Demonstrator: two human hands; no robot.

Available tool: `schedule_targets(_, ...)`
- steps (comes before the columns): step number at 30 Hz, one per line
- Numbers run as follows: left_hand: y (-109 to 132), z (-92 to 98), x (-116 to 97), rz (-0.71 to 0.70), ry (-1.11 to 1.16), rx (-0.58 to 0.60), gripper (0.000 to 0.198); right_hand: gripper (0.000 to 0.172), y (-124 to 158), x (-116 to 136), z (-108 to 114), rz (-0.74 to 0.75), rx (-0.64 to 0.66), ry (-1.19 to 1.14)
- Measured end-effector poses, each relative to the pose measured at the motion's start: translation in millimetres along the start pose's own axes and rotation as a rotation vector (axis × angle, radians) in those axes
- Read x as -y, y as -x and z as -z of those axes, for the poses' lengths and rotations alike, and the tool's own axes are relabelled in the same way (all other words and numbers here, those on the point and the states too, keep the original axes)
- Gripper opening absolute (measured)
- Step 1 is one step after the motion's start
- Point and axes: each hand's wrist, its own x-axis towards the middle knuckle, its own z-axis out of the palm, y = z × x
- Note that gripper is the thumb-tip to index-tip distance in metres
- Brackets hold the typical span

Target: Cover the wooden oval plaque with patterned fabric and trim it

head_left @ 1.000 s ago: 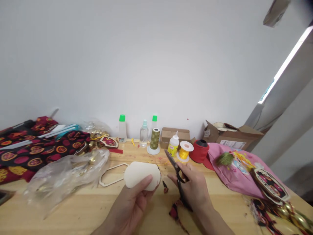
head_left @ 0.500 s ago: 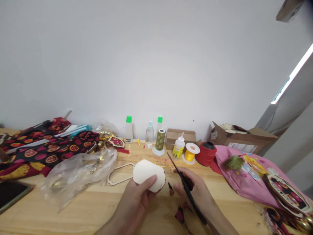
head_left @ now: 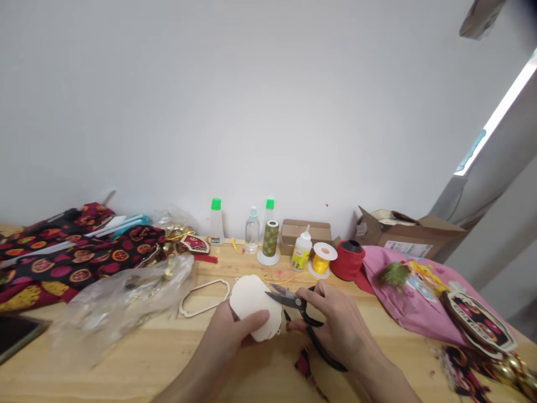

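My left hand (head_left: 239, 330) grips a cream-coloured flat piece with a wavy outline (head_left: 254, 299), thumb on its face and fingers underneath. In my right hand (head_left: 335, 319) is a pair of black-handled scissors (head_left: 293, 302), blades slightly apart and pointing left at the piece's right edge. Whether the blades touch it I cannot tell. To the left of the piece lies a thin wooden frame (head_left: 204, 298). Below the scissors, a dark red patterned fabric scrap (head_left: 302, 362) rests on the wooden table (head_left: 168, 358).
Along the wall stand green-capped bottles (head_left: 216, 224), an olive thread spool (head_left: 271, 239), a glue bottle (head_left: 301, 251), a yellow cord spool (head_left: 323, 260) and a red spool (head_left: 348, 260). Patterned fabric (head_left: 84, 263) and a plastic bag (head_left: 126, 296) lie left; a pink bag (head_left: 403, 313) lies right.
My right hand has turned the scissors so the blades now point left, parted, at the cream piece. The left hand still holds the piece, slightly turned. The view has shifted a little.
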Motion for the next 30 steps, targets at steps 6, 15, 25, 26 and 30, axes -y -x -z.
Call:
schedule_targets(6,6,-9.9,-2,0.132,0.017,0.131,0.02,0.023,-3,-16,-5,-0.229,-0.098,-0.396)
schedule_targets(15,-2,-6.5,-9,0.043,0.301,-0.021,0.051,0.028,-3,18,-9,-0.29,0.015,-1.008)
schedule_targets(25,-4,-4.3,-5,-0.025,0.444,-0.002,0.046,0.02,6,24,-9,-0.064,0.03,-0.748)
schedule_targets(26,-5,-3.8,-5,-0.021,0.454,0.023,0.045,0.019,6,25,-8,-0.068,0.042,-0.694)
schedule_targets(30,-4,-0.6,-4,0.001,0.498,0.11,0.042,0.018,4,29,-4,-0.08,0.042,-0.582)
